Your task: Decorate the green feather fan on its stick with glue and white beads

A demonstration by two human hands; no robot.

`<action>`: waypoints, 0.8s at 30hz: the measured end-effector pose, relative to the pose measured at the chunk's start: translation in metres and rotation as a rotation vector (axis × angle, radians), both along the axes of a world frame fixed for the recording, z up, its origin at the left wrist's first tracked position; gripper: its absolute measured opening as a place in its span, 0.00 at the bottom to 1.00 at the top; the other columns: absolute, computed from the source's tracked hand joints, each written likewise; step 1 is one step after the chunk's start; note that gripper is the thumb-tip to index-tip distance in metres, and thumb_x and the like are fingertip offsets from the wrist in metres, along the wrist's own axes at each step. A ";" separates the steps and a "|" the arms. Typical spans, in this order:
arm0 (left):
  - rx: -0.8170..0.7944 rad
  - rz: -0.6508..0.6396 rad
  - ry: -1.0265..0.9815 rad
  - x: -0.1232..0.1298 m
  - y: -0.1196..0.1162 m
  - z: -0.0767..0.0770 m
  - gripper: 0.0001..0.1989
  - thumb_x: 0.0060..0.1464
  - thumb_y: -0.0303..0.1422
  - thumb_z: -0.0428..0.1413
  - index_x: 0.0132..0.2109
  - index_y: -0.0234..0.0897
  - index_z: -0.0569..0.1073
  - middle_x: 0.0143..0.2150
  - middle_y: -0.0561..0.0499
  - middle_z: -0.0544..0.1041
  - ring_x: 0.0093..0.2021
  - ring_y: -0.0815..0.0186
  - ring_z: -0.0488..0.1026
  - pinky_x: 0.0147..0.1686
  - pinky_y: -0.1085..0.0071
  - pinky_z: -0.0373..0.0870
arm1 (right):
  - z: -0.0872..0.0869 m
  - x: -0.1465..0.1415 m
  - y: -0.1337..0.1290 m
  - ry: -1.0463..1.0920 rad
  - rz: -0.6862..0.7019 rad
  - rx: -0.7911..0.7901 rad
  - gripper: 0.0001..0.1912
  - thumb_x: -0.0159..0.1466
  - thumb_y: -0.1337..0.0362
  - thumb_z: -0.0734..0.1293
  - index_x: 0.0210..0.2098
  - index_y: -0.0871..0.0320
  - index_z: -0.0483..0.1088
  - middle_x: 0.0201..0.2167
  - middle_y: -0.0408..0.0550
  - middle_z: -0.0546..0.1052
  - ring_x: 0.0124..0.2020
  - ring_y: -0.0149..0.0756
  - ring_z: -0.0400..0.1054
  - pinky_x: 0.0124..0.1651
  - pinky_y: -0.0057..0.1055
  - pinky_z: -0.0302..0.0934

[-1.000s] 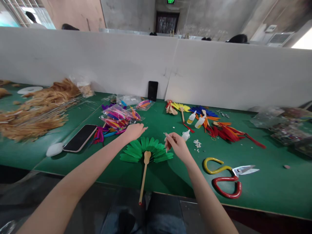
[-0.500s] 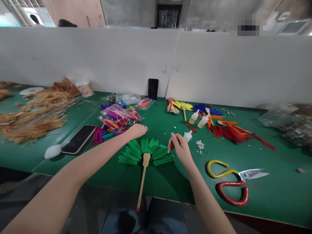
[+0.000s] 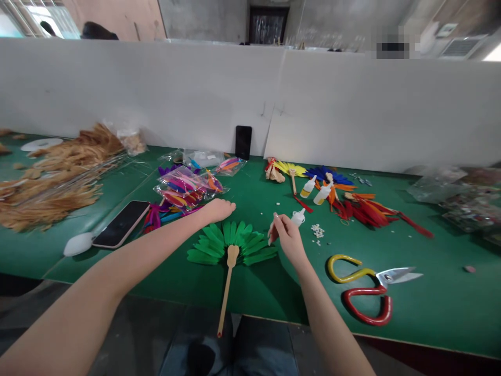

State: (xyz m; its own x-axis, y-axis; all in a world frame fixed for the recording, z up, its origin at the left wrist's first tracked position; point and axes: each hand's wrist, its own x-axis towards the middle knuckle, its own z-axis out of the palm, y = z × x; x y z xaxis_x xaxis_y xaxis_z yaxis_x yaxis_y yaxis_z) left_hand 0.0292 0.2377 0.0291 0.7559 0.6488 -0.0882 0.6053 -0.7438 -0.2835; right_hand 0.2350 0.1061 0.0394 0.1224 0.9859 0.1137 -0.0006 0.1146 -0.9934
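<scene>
A green feather fan (image 3: 233,250) lies spread on the table between my hands, its wooden handle sticking out past the front edge. My left hand (image 3: 221,210) rests just above the fan's upper left feathers, fingers curled under; whatever they may hold is hidden. Over the tips of the right feathers, my right hand (image 3: 287,233) has its fingers bent and drawn together, and I cannot make out anything in them. Right behind that hand lies a small white glue bottle (image 3: 298,217). Small white pieces (image 3: 318,231) sit in a pile to its right.
Scissors (image 3: 385,278) with yellow and red handles lie at right. Two glue bottles (image 3: 308,186) stand near yellow, blue and red feather fans (image 3: 366,211). Bagged coloured feathers (image 3: 182,185), a phone (image 3: 122,224) and tan fibres (image 3: 74,167) lie left. Another phone (image 3: 243,142) leans on the white partition (image 3: 156,94).
The whole view has shifted slightly, so things appear a little further left. Both hands keep nearly the same pose around the green fan, which has not moved on the table.
</scene>
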 end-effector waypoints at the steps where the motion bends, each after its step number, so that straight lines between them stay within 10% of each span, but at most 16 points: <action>1: 0.004 -0.002 -0.007 -0.001 0.000 0.001 0.11 0.60 0.29 0.44 0.38 0.27 0.69 0.31 0.39 0.75 0.33 0.58 0.74 0.30 0.69 0.64 | 0.000 0.000 0.000 0.000 -0.014 -0.003 0.21 0.62 0.48 0.58 0.22 0.57 0.61 0.15 0.39 0.67 0.14 0.26 0.62 0.19 0.24 0.58; 24: -0.064 0.011 -0.120 -0.005 0.001 0.001 0.12 0.60 0.31 0.44 0.37 0.27 0.69 0.30 0.39 0.75 0.30 0.59 0.75 0.29 0.69 0.65 | 0.002 -0.007 -0.002 0.076 0.077 -0.038 0.19 0.57 0.48 0.64 0.26 0.57 0.63 0.20 0.39 0.69 0.14 0.24 0.60 0.20 0.24 0.57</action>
State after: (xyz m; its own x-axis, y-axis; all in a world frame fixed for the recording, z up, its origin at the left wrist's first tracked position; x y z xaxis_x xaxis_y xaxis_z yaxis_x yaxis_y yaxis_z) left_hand 0.0247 0.2384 0.0298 0.7565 0.6529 -0.0388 0.6402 -0.7513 -0.1604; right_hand 0.2279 0.1036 0.0419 0.0525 0.9962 0.0696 -0.0836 0.0739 -0.9938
